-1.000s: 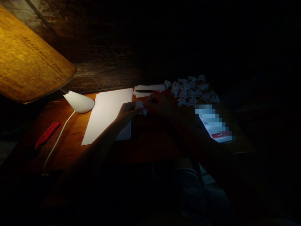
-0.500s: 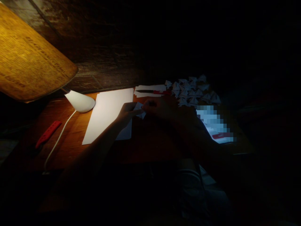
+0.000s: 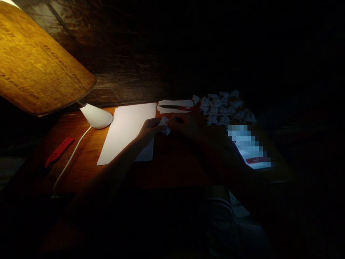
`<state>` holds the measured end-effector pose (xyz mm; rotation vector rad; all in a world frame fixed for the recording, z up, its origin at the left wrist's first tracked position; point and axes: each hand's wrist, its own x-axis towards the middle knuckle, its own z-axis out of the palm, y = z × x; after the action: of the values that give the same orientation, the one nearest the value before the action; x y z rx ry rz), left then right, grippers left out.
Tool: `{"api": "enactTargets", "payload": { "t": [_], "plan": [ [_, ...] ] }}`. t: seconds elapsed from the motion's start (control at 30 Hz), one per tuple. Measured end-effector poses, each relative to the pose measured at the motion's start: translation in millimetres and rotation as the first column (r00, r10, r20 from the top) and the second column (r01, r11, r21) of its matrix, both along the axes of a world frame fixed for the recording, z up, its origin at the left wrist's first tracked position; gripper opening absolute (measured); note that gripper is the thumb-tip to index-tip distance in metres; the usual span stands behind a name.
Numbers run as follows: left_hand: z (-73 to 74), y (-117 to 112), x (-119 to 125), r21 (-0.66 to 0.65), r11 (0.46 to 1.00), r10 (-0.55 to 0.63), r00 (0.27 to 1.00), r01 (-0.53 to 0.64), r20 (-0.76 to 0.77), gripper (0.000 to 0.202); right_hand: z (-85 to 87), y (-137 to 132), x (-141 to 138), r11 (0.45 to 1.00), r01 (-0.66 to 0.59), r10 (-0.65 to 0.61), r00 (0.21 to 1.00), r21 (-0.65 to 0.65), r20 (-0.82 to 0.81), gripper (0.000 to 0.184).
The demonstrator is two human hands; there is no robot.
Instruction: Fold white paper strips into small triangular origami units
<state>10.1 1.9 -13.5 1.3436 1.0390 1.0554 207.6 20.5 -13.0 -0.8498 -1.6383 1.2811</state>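
Observation:
A small folded piece of white paper (image 3: pixel 166 126) is held in the air above the table, between my two hands. My left hand (image 3: pixel 150 127) pinches it from the left, with the thumb along its near face. From the other side my right hand (image 3: pixel 182 124), mostly in shadow, grips its right edge with closed fingers. Behind and left of the hands lies a stack of white paper sheets (image 3: pixel 129 126). Beyond my right hand a knife with a red handle (image 3: pixel 185 108) rests on smaller cut sheets of paper (image 3: pixel 172 102).
Several folded paper pieces (image 3: pixel 219 108) are heaped at the back right. A lit phone (image 3: pixel 248 147) lies in front of them. On the left stand a lamp with a yellow shade (image 3: pixel 45 64) and white base (image 3: pixel 97 117), its cord (image 3: pixel 72 154), and a red power strip (image 3: pixel 59 151).
The whole view has shifted slightly, so things appear a little farther right. Both hands stay on the folded paper, which has turned slightly.

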Motion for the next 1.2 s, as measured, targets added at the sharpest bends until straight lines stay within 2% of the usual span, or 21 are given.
{"api": "enactTargets", "payload": {
  "t": [0.1,0.23,0.43,0.63,0.83,1.03,1.2],
  "plan": [
    [2.7,-1.5,1.5,0.002,1.0,-0.024,1.0,0.024,-0.007,0.021,0.0,-0.7,0.5,1.0,-0.026,0.027,1.0,-0.014,0.013,0.028],
    [4.5,-2.6,2.6,0.003,1.0,-0.025,0.998,0.026,-0.051,0.022,-0.8,1.7,2.0,0.997,-0.066,0.063,0.996,0.048,0.063,0.029],
    [7.7,-4.8,3.7,0.021,0.999,-0.031,0.996,0.033,-0.085,0.021,-1.3,3.3,2.1,0.993,-0.051,0.041,0.995,0.107,0.093,0.037],
    [9.9,-7.7,6.0,0.09,0.996,-0.02,0.996,0.027,-0.086,0.021,3.7,1.1,2.9,0.997,-0.014,0.007,0.995,0.073,0.096,0.039],
    [9.9,-7.3,9.0,0.071,0.997,0.034,0.996,-0.028,-0.086,0.023,4.7,1.3,3.4,0.999,-0.001,-0.005,0.992,0.048,0.123,0.035],
    [7.9,-4.5,9.5,0.05,0.998,0.052,0.998,-0.05,-0.043,0.023,6.6,0.5,2.3,0.999,-0.017,0.011,0.991,0.043,0.135,0.052],
    [5.1,-3.3,7.8,0.036,0.998,0.055,0.997,-0.054,-0.047,0.023,4.7,-0.3,2.8,0.999,-0.01,0.004,0.992,0.044,0.129,0.054]
  ]
}}
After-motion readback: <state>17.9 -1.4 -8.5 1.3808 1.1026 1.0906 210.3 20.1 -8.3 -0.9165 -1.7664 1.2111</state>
